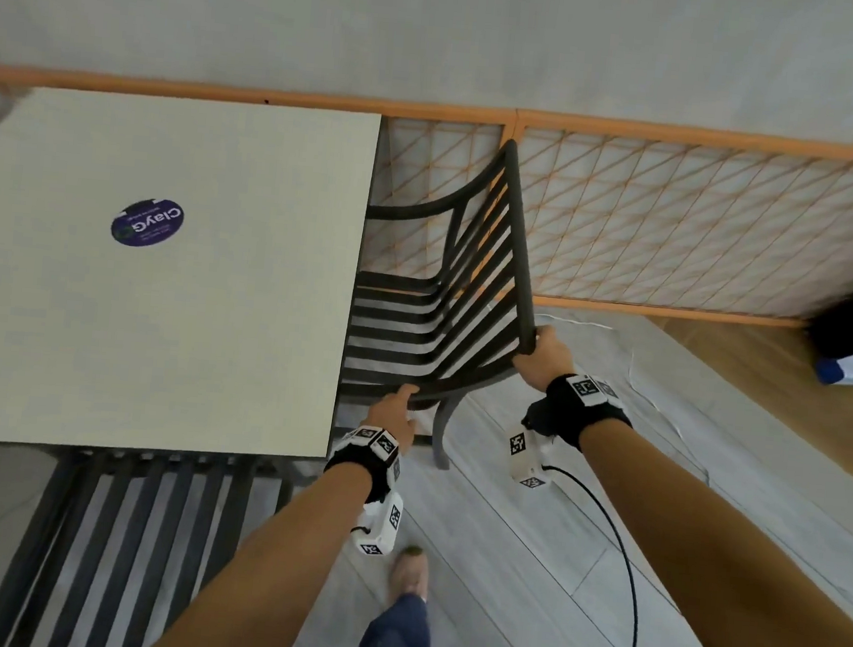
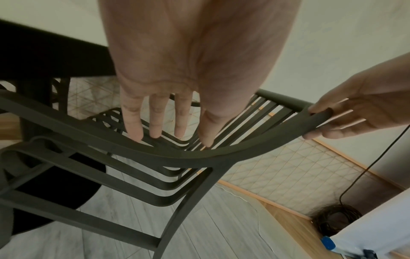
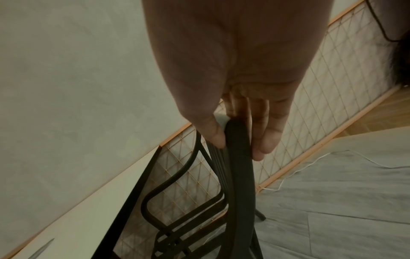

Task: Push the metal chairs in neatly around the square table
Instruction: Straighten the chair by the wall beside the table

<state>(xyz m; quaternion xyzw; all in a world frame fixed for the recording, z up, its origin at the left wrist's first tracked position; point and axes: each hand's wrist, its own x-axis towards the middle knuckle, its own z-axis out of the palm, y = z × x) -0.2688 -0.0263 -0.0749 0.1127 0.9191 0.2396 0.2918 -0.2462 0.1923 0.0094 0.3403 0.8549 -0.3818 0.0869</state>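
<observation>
Dark metal chair (image 1: 447,294) sits at the right side of the square table (image 1: 160,274), seat partly under the top, backrest angled away from the table edge toward the lattice screen (image 1: 680,227). I have my right hand (image 1: 548,352) wrapped round the near corner of the top rail: the right wrist view shows thumb (image 3: 213,133) on one side and fingers (image 3: 266,138) on the other, clamping the bar. My left hand (image 1: 396,411) is on the near armrest (image 2: 155,149); in the left wrist view the fingers (image 2: 155,126) lie nearly straight and spread over it, tips down on the metal, pressing not gripping. I judge this split makes sense: right steers the back, left pushes and keeps the frame square to the table.

Second chair (image 1: 138,530) at the near side looks mostly tucked in, slats poking out below the table edge. Round purple sticker (image 1: 147,223) on the tabletop. Black cable (image 1: 626,547) trails over the grey floor (image 1: 524,538) near my foot (image 1: 408,572); possible snag. Chair looks skewed, so likely needs straightening before the final push.
</observation>
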